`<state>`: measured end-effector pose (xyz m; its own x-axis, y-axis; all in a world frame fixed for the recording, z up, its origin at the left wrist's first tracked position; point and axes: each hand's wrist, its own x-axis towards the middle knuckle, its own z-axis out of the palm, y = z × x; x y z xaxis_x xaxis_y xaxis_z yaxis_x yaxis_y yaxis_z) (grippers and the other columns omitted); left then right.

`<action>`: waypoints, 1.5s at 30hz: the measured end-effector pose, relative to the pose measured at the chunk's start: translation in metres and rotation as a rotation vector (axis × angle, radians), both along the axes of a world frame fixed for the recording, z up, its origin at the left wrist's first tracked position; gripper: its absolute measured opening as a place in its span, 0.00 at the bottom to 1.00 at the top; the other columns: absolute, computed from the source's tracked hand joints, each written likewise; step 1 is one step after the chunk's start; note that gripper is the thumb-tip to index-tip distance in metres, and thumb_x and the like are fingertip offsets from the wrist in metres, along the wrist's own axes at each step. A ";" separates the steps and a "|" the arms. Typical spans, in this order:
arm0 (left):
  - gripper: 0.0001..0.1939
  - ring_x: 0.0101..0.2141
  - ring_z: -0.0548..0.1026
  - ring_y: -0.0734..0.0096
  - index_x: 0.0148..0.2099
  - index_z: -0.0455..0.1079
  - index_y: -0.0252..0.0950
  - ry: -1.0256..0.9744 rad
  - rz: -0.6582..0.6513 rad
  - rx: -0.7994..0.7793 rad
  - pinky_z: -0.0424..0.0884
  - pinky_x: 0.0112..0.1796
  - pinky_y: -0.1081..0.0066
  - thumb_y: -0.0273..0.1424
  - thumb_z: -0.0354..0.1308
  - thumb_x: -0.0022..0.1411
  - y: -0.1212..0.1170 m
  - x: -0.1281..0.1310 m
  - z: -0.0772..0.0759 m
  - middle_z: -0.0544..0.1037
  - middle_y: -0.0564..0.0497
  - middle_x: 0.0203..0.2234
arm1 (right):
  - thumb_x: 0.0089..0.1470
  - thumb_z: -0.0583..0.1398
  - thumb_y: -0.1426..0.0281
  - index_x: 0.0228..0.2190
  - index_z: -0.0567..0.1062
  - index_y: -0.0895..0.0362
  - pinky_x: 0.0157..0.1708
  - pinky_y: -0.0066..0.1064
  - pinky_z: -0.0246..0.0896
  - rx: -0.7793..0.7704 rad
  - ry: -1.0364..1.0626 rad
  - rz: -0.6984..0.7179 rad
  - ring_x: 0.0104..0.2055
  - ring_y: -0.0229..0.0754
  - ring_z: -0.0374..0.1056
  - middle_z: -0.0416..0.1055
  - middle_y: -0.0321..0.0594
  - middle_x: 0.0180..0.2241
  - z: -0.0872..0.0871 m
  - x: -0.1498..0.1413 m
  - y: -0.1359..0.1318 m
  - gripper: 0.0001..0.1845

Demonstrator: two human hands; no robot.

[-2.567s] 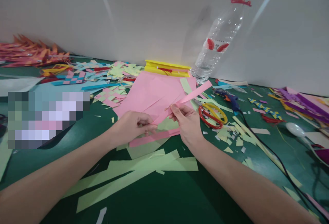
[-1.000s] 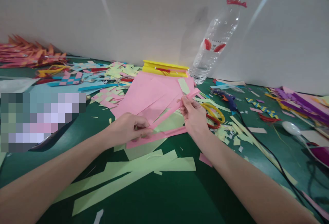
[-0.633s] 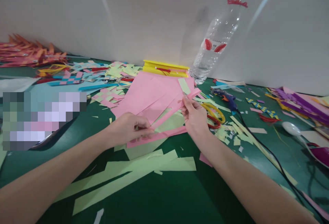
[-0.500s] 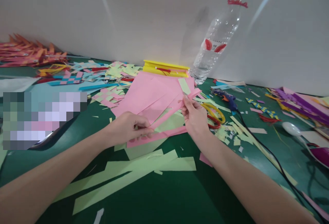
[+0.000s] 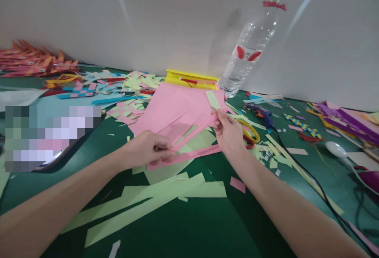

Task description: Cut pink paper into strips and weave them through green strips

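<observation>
A narrow pink paper strip [image 5: 197, 131] stretches between my two hands over the green table [image 5: 189, 226]. My left hand [image 5: 148, 147] pinches its near end, fingers closed. My right hand [image 5: 229, 131] pinches the far end against the edge of a stack of pink paper sheets [image 5: 174, 108]. Another pink strip [image 5: 192, 155] lies flat just below. Pale green sheets [image 5: 160, 195] lie in front of my hands.
Red-and-yellow scissors [image 5: 251, 135] lie right of my right hand. A clear plastic bottle [image 5: 251, 45] leans at the wall, with a yellow folded stack [image 5: 192, 78] beside it. A glue gun [image 5: 260, 112] with black cord [image 5: 308, 179] lies right. Woven paper scraps [image 5: 118, 92] crowd the left.
My right hand has slid along the pink strip to its far end and lowered it toward the pink sheets. My left hand has stayed on the near end.
</observation>
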<state>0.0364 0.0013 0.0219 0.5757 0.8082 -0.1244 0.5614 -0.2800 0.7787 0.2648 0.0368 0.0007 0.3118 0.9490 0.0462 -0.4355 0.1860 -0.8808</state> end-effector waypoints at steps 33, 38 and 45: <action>0.09 0.17 0.60 0.80 0.36 0.78 0.34 -0.911 0.676 -0.080 0.58 0.19 0.78 0.26 0.65 0.49 0.038 -0.024 -0.005 0.63 0.58 0.14 | 0.30 0.73 0.65 0.21 0.77 0.59 0.21 0.23 0.66 -0.137 -0.534 0.200 0.18 0.31 0.66 0.72 0.34 0.17 0.027 0.028 -0.006 0.15; 0.02 0.18 0.59 0.79 0.29 0.73 0.38 -1.175 0.818 -0.113 0.59 0.20 0.77 0.29 0.63 0.53 0.038 -0.022 0.003 0.63 0.57 0.15 | 0.32 0.72 0.66 0.22 0.77 0.59 0.22 0.25 0.67 -0.149 -0.532 0.223 0.19 0.32 0.67 0.74 0.35 0.18 0.027 0.012 -0.021 0.14; 0.13 0.24 0.67 0.72 0.35 0.71 0.38 -1.209 0.524 -0.394 0.64 0.23 0.73 0.42 0.60 0.53 0.023 -0.001 0.000 0.71 0.53 0.22 | 0.39 0.70 0.65 0.24 0.75 0.57 0.24 0.24 0.69 -0.071 -0.251 0.164 0.19 0.32 0.68 0.73 0.31 0.18 0.012 -0.019 -0.044 0.11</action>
<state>0.0357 0.0240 0.0221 0.1303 0.9907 -0.0383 -0.5456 0.1039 0.8316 0.2458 -0.0068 0.0125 0.1419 0.9893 0.0345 -0.2222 0.0658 -0.9728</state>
